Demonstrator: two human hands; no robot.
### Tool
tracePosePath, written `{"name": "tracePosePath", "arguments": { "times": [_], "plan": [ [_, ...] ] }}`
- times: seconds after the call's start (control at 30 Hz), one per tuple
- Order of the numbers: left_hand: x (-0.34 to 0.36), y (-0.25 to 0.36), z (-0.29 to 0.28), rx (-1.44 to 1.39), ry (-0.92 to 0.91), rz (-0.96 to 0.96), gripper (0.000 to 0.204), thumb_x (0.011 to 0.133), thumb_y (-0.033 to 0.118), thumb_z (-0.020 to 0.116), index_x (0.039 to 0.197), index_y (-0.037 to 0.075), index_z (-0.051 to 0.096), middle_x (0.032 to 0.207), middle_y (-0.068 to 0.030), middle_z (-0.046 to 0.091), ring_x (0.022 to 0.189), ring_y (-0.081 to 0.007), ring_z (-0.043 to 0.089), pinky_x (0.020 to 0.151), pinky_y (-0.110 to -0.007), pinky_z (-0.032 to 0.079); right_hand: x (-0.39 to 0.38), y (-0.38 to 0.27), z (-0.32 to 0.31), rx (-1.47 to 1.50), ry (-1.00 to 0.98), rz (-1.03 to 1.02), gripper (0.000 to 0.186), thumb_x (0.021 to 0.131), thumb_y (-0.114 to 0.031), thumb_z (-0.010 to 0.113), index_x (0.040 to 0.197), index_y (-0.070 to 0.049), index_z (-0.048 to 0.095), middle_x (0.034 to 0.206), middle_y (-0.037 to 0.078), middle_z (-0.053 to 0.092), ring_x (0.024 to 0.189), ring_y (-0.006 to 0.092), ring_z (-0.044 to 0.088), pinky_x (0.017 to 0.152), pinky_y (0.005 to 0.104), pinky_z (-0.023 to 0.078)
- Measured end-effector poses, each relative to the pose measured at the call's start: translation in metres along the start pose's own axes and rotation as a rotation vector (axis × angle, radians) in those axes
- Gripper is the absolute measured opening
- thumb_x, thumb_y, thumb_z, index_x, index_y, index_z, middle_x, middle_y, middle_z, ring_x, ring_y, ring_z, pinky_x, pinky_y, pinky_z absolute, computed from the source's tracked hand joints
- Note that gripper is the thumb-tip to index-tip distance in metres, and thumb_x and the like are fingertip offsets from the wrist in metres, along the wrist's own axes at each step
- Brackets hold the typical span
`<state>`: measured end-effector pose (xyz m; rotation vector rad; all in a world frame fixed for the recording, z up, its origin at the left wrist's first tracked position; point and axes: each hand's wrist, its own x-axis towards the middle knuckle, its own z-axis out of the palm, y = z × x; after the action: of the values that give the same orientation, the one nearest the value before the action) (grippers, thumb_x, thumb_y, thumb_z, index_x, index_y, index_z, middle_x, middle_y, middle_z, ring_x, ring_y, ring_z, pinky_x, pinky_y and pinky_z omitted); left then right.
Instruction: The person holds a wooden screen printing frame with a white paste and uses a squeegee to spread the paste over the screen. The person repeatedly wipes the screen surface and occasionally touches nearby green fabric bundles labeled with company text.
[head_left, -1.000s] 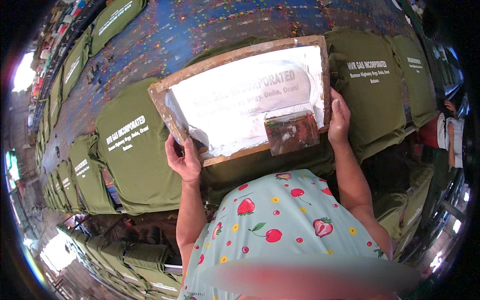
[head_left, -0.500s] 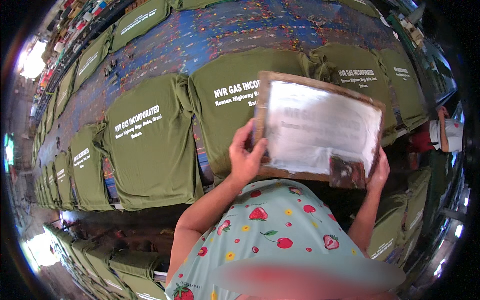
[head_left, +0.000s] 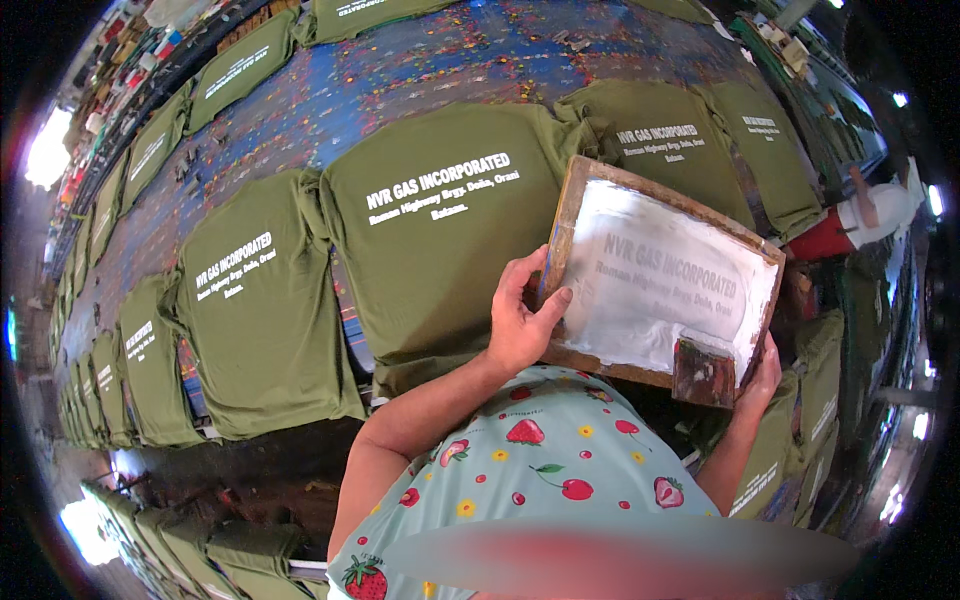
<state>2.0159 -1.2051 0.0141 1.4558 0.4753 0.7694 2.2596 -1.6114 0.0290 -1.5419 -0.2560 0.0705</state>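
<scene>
I hold a wooden-framed printing screen (head_left: 562, 228) above the table's near edge, tilted with its right side lower. White ink covers much of its mesh (head_left: 650, 300), where faint lettering shows through. My left hand (head_left: 525, 315) grips the left rail, thumb on top. Around the lower right corner is my right hand (head_left: 762, 380), its fingers partly hidden. A dark, ink-stained squeegee (head_left: 703, 372) rests at that corner, overlapping the frame's near rail. Left of the screen lies an olive green T-shirt (head_left: 430, 280) with white lettering across its upper part.
More olive shirts with white print lie along the table, such as one shirt (head_left: 265, 320) at left and another (head_left: 660, 135) beyond the screen. The tabletop (head_left: 420, 60) is blue and ink-speckled. A person (head_left: 860, 220) in red and white stands at far right. Behind-left hangs another shirt row (head_left: 250, 540).
The screen and both my hands have shifted rightward past the large printed shirt, whose lettering now shows in full. The screen tilts more, and the lettering on its mesh is clearer.
</scene>
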Motion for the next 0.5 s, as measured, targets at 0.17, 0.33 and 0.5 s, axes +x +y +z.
{"name": "tracePosePath", "arguments": {
  "times": [0.17, 0.33, 0.5],
  "plan": [
    [0.039, -0.018, 0.073, -0.139, 0.093, -0.002, 0.060, 0.096, 0.008, 0.081, 0.151, -0.001, 0.061, 0.123, -0.0101, 0.063, 0.112, -0.0200, 0.062, 0.100, -0.035, 0.052, 0.113, 0.037, -0.029, 0.036, -0.106, -0.027, 0.064, 0.114, -0.037, 0.056, 0.157, 0.011, 0.055, 0.151, 0.021, 0.065, 0.135, 0.0332, 0.064, 0.119, 0.0475, 0.047],
    [0.064, -0.032, 0.162, -0.043, 0.201, 0.001, 0.060, 0.099, 0.008, 0.081, 0.153, -0.002, 0.059, 0.131, -0.0077, 0.064, 0.121, -0.0169, 0.061, 0.110, -0.034, 0.049, 0.239, 0.066, -0.068, 0.004, -0.221, -0.027, 0.065, 0.114, -0.037, 0.054, 0.157, 0.011, 0.054, 0.154, 0.022, 0.062, 0.139, 0.0333, 0.061, 0.121, 0.0466, 0.044],
    [0.071, -0.034, 0.229, -0.031, 0.259, -0.042, 0.061, 0.100, 0.009, 0.081, 0.155, -0.001, 0.056, 0.132, -0.0055, 0.061, 0.119, -0.0154, 0.059, 0.107, -0.033, 0.048, 0.319, 0.082, -0.102, 0.100, -0.290, 0.074, 0.062, 0.115, -0.035, 0.052, 0.157, 0.011, 0.055, 0.155, 0.022, 0.062, 0.141, 0.0343, 0.060, 0.124, 0.0471, 0.041]
  ]
}}
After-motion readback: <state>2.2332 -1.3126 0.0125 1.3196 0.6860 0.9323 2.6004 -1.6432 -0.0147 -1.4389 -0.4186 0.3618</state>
